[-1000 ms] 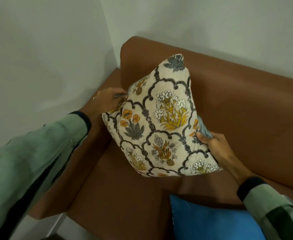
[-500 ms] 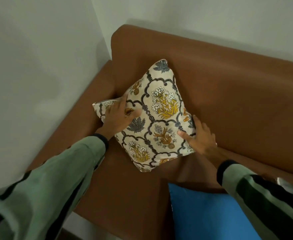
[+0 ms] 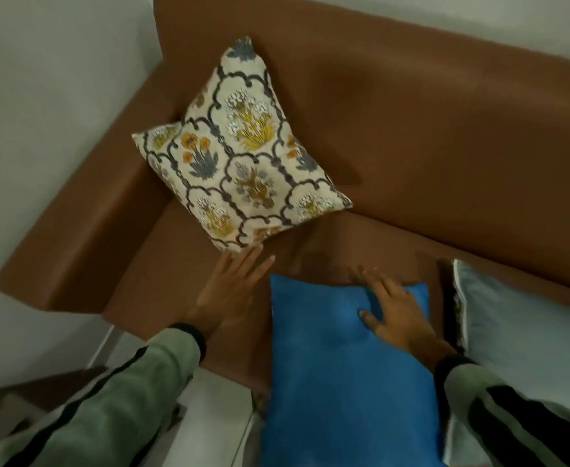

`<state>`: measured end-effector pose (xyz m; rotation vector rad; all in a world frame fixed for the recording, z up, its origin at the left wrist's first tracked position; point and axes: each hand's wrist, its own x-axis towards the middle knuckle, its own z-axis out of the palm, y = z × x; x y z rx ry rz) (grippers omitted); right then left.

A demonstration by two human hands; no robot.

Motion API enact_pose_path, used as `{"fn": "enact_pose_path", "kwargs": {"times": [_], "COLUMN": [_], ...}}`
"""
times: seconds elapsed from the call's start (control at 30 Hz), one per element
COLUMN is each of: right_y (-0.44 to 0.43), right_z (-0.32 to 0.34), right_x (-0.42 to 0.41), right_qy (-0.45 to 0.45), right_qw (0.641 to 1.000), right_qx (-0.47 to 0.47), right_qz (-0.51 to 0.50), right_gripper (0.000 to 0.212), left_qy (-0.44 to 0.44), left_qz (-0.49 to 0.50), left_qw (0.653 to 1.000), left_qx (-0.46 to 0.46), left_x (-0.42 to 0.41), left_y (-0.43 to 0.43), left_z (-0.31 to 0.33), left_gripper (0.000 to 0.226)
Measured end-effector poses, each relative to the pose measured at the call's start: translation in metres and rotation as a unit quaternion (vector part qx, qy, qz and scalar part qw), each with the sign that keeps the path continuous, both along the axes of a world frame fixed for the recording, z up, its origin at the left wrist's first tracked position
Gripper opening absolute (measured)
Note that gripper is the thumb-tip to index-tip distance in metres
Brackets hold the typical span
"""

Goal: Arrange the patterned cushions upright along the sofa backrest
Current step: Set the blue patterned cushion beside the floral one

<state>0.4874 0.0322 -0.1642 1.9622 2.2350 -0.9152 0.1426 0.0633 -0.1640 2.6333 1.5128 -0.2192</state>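
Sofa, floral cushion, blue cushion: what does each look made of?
Sofa: smooth brown leather or faux leather, judging by its soft sheen.
Floral cushion: matte printed woven fabric, likely cotton; no shine.
Blue cushion: plain fabric with a slight nap, maybe velvet or suede-like; blur leaves it open.

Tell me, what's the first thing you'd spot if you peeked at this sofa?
The cream floral-patterned square cushion jumps out, propped on one corner in the angle of the brown leather sofa, leaning on its backrest. Next comes the bright blue plain cushion lying flat on the seat in front, with the right hand resting open on its top edge. The left hand is spread open just below the patterned cushion's lowest corner.
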Motion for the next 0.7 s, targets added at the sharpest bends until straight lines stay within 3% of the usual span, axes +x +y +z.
{"fn": "enact_pose_path", "kwargs": {"times": [0.07, 0.1, 0.2, 0.27, 0.37, 0.47, 0.53, 0.6, 0.7], "right_y": [-0.049, -0.076, -0.147, -0.183, -0.219, -0.240, -0.242, -0.238, -0.231], "right_z": [-0.003, -0.004, -0.006, -0.010, -0.030, -0.057, -0.072, -0.077, -0.064], "right_x": [0.023, 0.035, 0.069, 0.080, 0.068, 0.039, 0.030, 0.025, 0.031], "right_qy": [-0.033, -0.037, -0.026, -0.032, -0.070, -0.112, -0.141, -0.157, -0.105], "right_qw": [0.998, 0.997, 0.995, 0.992, 0.991, 0.992, 0.989, 0.987, 0.994], "right_qx": [-0.007, -0.003, 0.013, 0.013, 0.017, -0.016, -0.027, -0.021, -0.023], "right_qz": [0.050, 0.064, 0.098, 0.119, 0.114, 0.058, 0.029, 0.015, 0.005], "right_gripper": [0.083, 0.085, 0.097, 0.108, 0.116, 0.124, 0.121, 0.112, 0.117], "left_qy": [0.001, 0.008, 0.077, 0.085, 0.087, 0.074, 0.064, 0.034, -0.038], "left_qz": [-0.048, -0.063, -0.060, -0.046, -0.037, -0.029, 0.000, 0.028, 0.022], "left_qw": [0.999, 0.998, 0.992, 0.989, 0.990, 0.995, 0.997, 0.998, 0.995], "left_qx": [-0.010, -0.016, -0.078, -0.113, -0.108, -0.052, -0.034, -0.042, -0.091], "left_x": [0.012, 0.018, 0.031, 0.036, 0.035, 0.035, 0.042, 0.051, 0.054], "left_y": [-0.042, -0.063, -0.109, -0.128, -0.138, -0.130, -0.118, -0.105, -0.095], "left_z": [-0.010, -0.014, -0.025, -0.034, -0.053, -0.079, -0.094, -0.100, -0.098], "left_gripper": [0.074, 0.081, 0.135, 0.148, 0.134, 0.090, 0.074, 0.068, 0.079]}}
